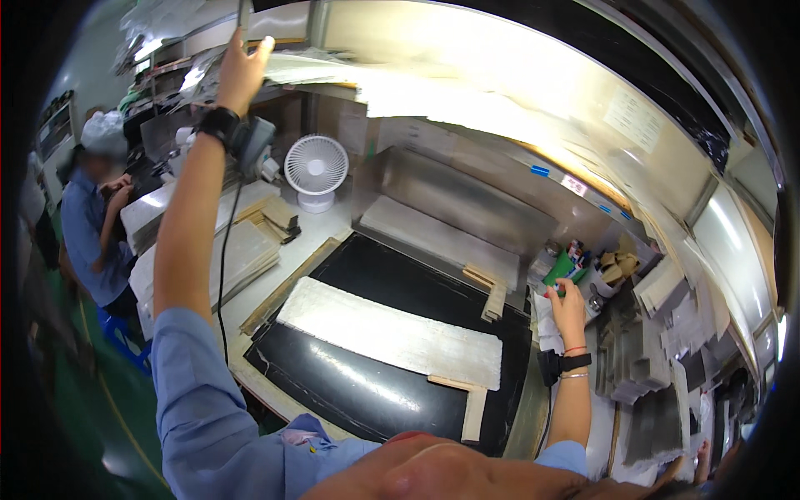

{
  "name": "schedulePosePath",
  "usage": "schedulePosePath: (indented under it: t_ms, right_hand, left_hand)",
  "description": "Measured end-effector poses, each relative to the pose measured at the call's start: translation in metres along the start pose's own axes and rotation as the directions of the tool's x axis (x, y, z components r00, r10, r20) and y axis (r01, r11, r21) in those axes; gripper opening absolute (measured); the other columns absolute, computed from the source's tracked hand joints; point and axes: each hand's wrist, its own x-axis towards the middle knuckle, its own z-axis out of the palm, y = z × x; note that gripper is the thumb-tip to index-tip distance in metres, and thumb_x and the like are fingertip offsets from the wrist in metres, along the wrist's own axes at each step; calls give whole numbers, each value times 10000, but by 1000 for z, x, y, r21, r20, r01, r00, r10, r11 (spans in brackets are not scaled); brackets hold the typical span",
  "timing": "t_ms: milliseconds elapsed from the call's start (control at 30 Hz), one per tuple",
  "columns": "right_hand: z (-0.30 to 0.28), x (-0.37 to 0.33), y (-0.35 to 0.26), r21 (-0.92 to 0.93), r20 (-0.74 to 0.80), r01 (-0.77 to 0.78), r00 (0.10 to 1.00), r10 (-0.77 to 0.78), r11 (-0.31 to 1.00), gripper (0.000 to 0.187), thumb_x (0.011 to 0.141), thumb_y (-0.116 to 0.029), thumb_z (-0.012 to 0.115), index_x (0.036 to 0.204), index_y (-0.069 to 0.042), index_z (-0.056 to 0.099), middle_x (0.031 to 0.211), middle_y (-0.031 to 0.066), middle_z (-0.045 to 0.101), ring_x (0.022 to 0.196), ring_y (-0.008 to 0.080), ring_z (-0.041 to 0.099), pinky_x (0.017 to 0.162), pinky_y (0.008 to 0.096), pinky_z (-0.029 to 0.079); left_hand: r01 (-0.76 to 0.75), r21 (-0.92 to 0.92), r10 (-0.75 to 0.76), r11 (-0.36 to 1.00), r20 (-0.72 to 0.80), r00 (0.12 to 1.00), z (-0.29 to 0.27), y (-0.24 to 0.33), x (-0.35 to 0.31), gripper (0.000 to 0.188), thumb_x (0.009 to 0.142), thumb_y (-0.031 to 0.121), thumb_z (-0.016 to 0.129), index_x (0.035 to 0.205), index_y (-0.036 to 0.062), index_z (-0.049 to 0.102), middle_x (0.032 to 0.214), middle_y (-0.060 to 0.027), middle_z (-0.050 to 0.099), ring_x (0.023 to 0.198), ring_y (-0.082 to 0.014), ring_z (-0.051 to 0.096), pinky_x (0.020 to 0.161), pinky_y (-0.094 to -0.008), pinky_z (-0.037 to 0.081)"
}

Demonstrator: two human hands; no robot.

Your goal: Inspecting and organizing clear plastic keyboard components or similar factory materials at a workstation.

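In the head view, the left hand point(239, 73) is raised high with its thumb spread and its fingers up at an upright metal bar point(243, 13), though whether they grip it cannot be told; the right hand point(568, 313), loosely curved, is just on the near side of a green pen holder point(567, 268), anything pinched being too small to tell. Between and below both hands, a white slab point(387, 330) lies on a black board point(292, 372). This looks like a reaching step, seemingly calling for steady left fingers and a careful right pinch.
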Motion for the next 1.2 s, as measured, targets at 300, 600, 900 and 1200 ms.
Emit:
schedulePosePath:
  t_ms: [300, 600, 900, 1200]
  right_hand:
    - [26, -38, -63, 238, 212, 209, 942, -261, 948, 256, 784, -149, 666, 979, 2, 596, 885, 156, 622, 768, 291, 593, 685, 364, 471]
    - [27, -59, -72, 358, 515, 382, 680, -521, 852, 625, 652, -121, 792, 1199, -1, 515, 989, 91, 604, 864, 176, 571, 785, 285, 463]
    - [-47, -15, -209, 547, 361, 268, 779, -512, 793, 277, 757, -127, 720, 1004, -30, 642, 898, 105, 656, 780, 195, 639, 703, 287, 507]
    - [10, -79, -159, 585, 569, 21, 703, -428, 811, 248, 820, -198, 661, 991, -19, 657, 867, 129, 676, 773, 191, 663, 705, 283, 518]
  left_hand:
    - [222, -540, 281, 812, 695, 662, -65, 28, -225, 345, 819, 50, 615, 1154, 55, 532, 1037, -76, 582, 902, -158, 606, 801, -307, 489]
    - [37, -82, 84, 996, 995, -50, -81, -21, -299, 1014, 618, 344, 799, 1436, 138, 235, 1415, -222, 302, 1320, -379, 255, 1089, -447, 234]
    - [-290, -340, 383, 894, 247, 890, -88, 37, -189, 387, 769, -13, 603, 1148, 26, 534, 1149, -151, 555, 1093, -309, 517, 958, -393, 389]
    - [-480, 165, 304, 862, 591, 748, 20, 59, -31, 703, 864, 604, 405, 1370, 119, 357, 1178, -181, 576, 1151, -308, 499, 1064, -499, 208]
